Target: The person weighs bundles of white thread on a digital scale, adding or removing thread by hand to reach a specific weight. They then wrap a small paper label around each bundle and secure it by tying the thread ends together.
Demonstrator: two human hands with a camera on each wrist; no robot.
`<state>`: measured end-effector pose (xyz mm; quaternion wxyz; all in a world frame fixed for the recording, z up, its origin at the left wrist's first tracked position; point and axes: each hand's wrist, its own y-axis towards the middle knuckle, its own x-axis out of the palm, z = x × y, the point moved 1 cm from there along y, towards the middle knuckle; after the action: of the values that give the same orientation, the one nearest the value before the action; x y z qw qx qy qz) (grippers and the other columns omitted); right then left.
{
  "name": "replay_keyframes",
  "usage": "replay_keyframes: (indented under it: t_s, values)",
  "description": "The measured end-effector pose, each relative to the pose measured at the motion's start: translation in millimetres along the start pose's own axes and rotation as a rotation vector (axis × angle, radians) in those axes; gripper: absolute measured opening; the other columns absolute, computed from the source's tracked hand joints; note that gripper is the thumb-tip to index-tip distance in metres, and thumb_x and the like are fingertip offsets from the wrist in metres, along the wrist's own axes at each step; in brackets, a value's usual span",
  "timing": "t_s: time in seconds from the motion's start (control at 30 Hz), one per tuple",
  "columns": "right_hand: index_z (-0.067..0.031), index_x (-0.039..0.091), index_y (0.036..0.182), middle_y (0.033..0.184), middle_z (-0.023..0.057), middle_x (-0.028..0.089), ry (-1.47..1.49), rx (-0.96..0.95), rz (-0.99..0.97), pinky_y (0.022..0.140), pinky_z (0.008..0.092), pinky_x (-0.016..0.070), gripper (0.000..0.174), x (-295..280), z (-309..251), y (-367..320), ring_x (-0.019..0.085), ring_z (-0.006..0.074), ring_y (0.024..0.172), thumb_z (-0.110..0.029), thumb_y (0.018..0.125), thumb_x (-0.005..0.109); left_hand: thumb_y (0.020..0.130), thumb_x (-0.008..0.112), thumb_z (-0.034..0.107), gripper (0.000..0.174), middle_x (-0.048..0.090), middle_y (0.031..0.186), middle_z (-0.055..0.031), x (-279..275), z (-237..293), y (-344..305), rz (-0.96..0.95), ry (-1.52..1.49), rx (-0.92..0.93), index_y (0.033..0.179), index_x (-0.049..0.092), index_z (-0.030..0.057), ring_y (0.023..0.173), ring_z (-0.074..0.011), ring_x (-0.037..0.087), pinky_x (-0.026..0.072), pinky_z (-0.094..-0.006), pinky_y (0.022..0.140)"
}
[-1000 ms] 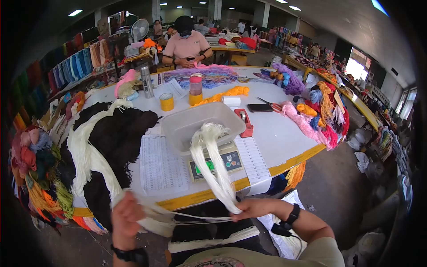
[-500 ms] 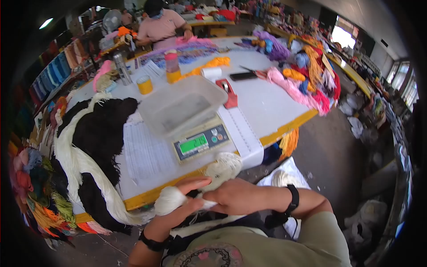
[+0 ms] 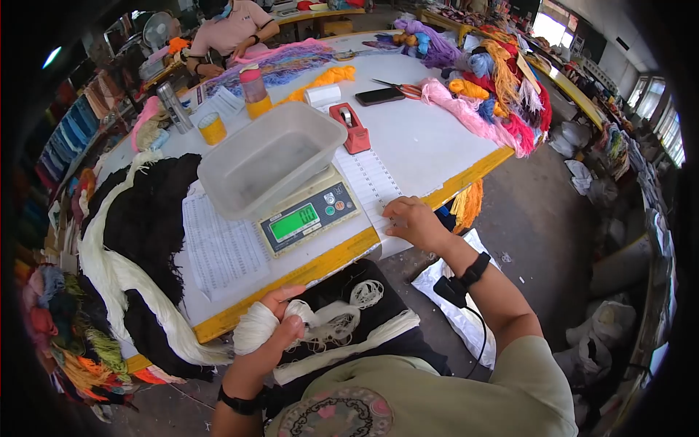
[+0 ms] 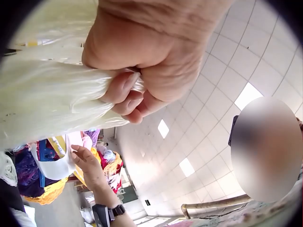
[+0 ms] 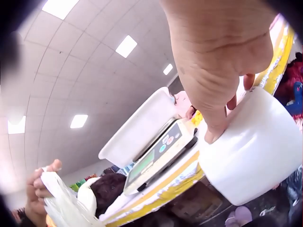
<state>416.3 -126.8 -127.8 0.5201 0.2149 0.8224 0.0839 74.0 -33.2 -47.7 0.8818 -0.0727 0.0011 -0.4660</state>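
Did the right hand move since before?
Yes. Measured against the scale, the right hand went right and forward, from the yarn to the paper strip.

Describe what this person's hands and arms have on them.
Both hands are bare, without gloves. Above the left hand is a black wristband. Above the right hand are a black strap and a small, dark, boxy device with a thin dark cable. The right sleeve is short, plain and pale olive. I can't make out any lettering on the wristwear.
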Motion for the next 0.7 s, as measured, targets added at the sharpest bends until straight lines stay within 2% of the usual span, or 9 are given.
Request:
replay_keyframes:
  t_s: [0.07, 0.17, 0.23, 0.3, 0.37, 0.5, 0.57, 0.63, 0.7]
  values:
    - [-0.0130, 0.065, 0.094, 0.096, 0.0041, 0.062, -0.024, -0.015, -0.008, 0.086, 0.0384, 0.0420, 0.023, 4.2, 12.7, 0.6, 0.058, 0.0266, 0.098, -0.017, 0.074, 0.075, 0.094, 0.052, 0.013, 0.042, 0.055, 0.083, -0.0024, -1.0, -4.7, 0.2, -0.115, -0.021, 0.004, 0.132, 0.043, -0.0007, 0.072, -0.0058, 0.047, 0.0387, -0.0195, 0.063]
    - [-0.0124, 0.064, 0.092, 0.094, 0.0030, 0.061, 0.017, 0.007, -0.086, 0.088, 0.0402, 0.0391, 0.021, 4.3, 13.3, 3.4, 0.056, 0.0263, 0.098, -0.019, 0.075, 0.075, 0.094, 0.052, 0.013, 0.041, 0.055, 0.084, -0.0025, 2.6, -5.3, 0.7, -0.111, -0.001, -0.033, 0.133, 0.043, -0.0004, 0.071, -0.0057, 0.047, 0.0382, -0.0190, 0.062]
    - [-0.0088, 0.062, 0.087, 0.094, 0.0058, 0.063, 0.074, -0.032, -0.059, 0.082, 0.0366, 0.0444, 0.021, 6.6, 16.6, 1.4, 0.058, 0.0273, 0.089, -0.012, 0.073, 0.076, 0.094, 0.052, 0.013, 0.041, 0.055, 0.084, -0.0026, 5.8, -5.6, 0.4, -0.099, -0.006, -0.053, 0.132, 0.043, -0.0003, 0.071, -0.0056, 0.047, 0.0381, -0.0189, 0.062]
    - [-0.0084, 0.061, 0.087, 0.092, 0.0060, 0.063, 0.094, -0.041, -0.024, 0.082, 0.0366, 0.0441, 0.020, 8.3, 15.4, -3.3, 0.058, 0.0279, 0.088, -0.011, 0.073, 0.075, 0.091, 0.058, 0.022, 0.043, 0.055, 0.074, 0.0009, 5.4, -9.1, 0.2, -0.029, 0.002, -0.031, 0.129, 0.048, 0.0032, 0.057, -0.0021, 0.038, 0.0306, -0.0171, 0.052]
    - [-0.0080, 0.060, 0.086, 0.090, 0.0062, 0.063, 0.114, -0.052, 0.008, 0.081, 0.0366, 0.0438, 0.019, 11.7, 9.3, -9.9, 0.058, 0.0285, 0.087, -0.009, 0.074, 0.074, 0.091, 0.057, 0.020, 0.043, 0.055, 0.074, 0.0007, 3.5, -10.2, -0.9, -0.007, 0.008, -0.037, 0.129, 0.047, 0.0033, 0.058, -0.0022, 0.038, 0.0308, -0.0172, 0.052]
    - [-0.0092, 0.059, 0.087, 0.088, 0.0055, 0.061, 0.201, -0.068, -0.021, 0.081, 0.0374, 0.0421, 0.015, -11.3, -49.5, -7.2, 0.057, 0.0278, 0.090, -0.008, 0.077, 0.070, 0.091, 0.056, 0.015, 0.044, 0.054, 0.075, 0.0005, 0.4, -15.3, 1.1, 0.039, 0.012, -0.026, 0.132, 0.043, 0.0037, 0.058, -0.0028, 0.039, 0.0306, -0.0172, 0.052]
    - [-0.0088, 0.059, 0.090, 0.089, 0.0053, 0.061, 0.357, -0.087, -0.140, 0.082, 0.0366, 0.0425, 0.018, -25.7, -91.6, -2.8, 0.058, 0.0275, 0.088, -0.005, 0.076, 0.070, 0.093, 0.054, 0.014, 0.048, 0.055, 0.089, -0.0025, -3.1, -17.8, 4.6, -0.057, 0.134, 0.013, 0.136, 0.036, 0.0034, 0.074, -0.0069, 0.046, 0.0381, -0.0211, 0.067]
    - [-0.0104, 0.060, 0.093, 0.091, 0.0037, 0.061, 0.428, -0.504, -0.288, 0.083, 0.0366, 0.0414, 0.019, -37.3, -133.7, 8.5, 0.058, 0.0252, 0.090, -0.003, 0.078, 0.069, 0.095, 0.053, 0.016, 0.051, 0.055, 0.098, -0.0053, -1.4, -18.8, 6.3, -0.142, 0.214, 0.035, 0.139, 0.032, 0.0026, 0.088, -0.0105, 0.051, 0.0425, -0.0255, 0.079]
    - [-0.0106, 0.060, 0.094, 0.093, 0.0030, 0.061, 0.367, -0.602, -0.305, 0.085, 0.0369, 0.0409, 0.019, -39.1, -162.0, 15.5, 0.058, 0.0247, 0.091, -0.003, 0.079, 0.068, 0.095, 0.051, 0.016, 0.055, 0.056, 0.098, -0.0054, 2.7, -14.0, 7.7, -0.213, 0.208, 0.055, 0.141, 0.027, -0.0006, 0.085, -0.0102, 0.051, 0.0429, -0.0260, 0.079]
